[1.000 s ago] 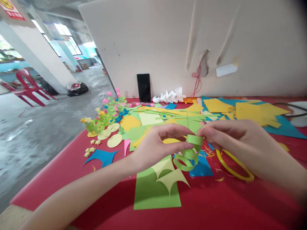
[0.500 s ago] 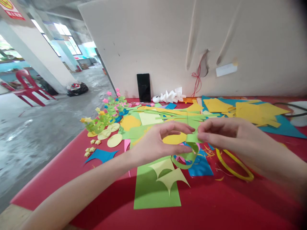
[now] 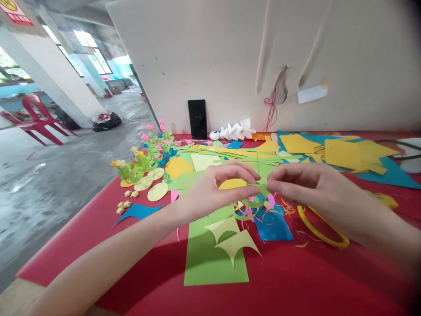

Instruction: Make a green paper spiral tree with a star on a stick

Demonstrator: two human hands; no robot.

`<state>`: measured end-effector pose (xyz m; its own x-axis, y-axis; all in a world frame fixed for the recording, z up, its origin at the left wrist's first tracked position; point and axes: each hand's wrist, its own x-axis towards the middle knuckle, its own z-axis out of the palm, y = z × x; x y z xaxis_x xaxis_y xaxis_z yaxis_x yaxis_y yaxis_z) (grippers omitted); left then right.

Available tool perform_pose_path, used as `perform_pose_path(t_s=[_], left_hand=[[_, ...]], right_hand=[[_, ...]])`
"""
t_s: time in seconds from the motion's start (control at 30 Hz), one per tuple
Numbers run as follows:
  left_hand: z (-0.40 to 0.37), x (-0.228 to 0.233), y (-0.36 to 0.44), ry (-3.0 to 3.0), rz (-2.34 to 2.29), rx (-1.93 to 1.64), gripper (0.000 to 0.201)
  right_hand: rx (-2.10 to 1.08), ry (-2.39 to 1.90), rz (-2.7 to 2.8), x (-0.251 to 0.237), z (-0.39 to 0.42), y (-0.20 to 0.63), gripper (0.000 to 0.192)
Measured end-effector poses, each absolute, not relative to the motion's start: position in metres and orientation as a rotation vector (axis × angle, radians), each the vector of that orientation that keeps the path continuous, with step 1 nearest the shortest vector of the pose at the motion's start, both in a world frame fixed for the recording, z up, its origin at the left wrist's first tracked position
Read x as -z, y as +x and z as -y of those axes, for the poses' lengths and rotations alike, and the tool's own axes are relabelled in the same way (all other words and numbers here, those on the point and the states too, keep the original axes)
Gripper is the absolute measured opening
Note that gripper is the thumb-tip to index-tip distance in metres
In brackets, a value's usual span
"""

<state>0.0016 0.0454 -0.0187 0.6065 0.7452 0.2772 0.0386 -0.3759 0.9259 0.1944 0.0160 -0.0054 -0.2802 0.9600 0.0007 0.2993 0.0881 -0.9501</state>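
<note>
Both hands meet above the middle of a red table (image 3: 98,228). My left hand (image 3: 210,193) and my right hand (image 3: 305,186) pinch the top end of a green paper spiral strip (image 3: 251,204) between thumb and fingers. The strip's coils hang down just above a blue paper piece (image 3: 274,226). Below the hands lies a green paper sheet (image 3: 204,263) with pale yellow cut-outs (image 3: 232,241) on it. A yellow paper ring (image 3: 324,232) lies under my right wrist.
Yellow, green and blue paper sheets and strips (image 3: 345,153) cover the back of the table. Finished green spirals with pink stars (image 3: 144,158) stand at the left edge. A black phone (image 3: 197,119) and white folded paper (image 3: 237,131) lean at the wall. Left of the table the floor drops away.
The hands have drawn closer together and lifted slightly toward the far side. The green spiral's top loop has been pressed flatter, and its coils hang tighter and higher.
</note>
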Motion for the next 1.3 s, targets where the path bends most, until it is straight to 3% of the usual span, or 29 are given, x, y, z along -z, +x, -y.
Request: perform_pose_path(t_s=[0.1,0.23,0.37,0.57,0.77,0.93,1.3], left_hand=[[-0.045,0.017,0.001,1.829,-0.631,-0.868,0.008],[-0.045,0.015,-0.001,1.798,-0.655,-0.913,0.007],[-0.049,0.012,-0.006,1.731,-0.686,-1.039,0.005],[-0.05,0.009,-0.01,1.742,-0.75,-1.079,0.006],[-0.049,0.011,-0.008,1.725,-0.731,-1.017,0.006],[-0.049,0.012,-0.008,1.676,-0.691,-0.995,0.005],[-0.049,0.008,-0.008,1.779,-0.732,-0.998,0.007]], right_hand=[[-1.191,-1.227,1.722,0.006,-0.015,0.194,0.021],[-0.922,-1.265,1.793,0.01,-0.02,0.192,0.032],[-0.697,-1.377,1.871,0.037,-0.031,0.187,0.019],[-0.594,-1.525,2.164,0.093,-0.029,0.169,0.02],[-0.606,-1.611,2.207,0.11,-0.025,0.163,0.021],[-0.697,-1.545,2.112,0.105,-0.03,0.168,0.024],[-0.999,-1.378,1.501,0.041,-0.036,0.187,0.026]])
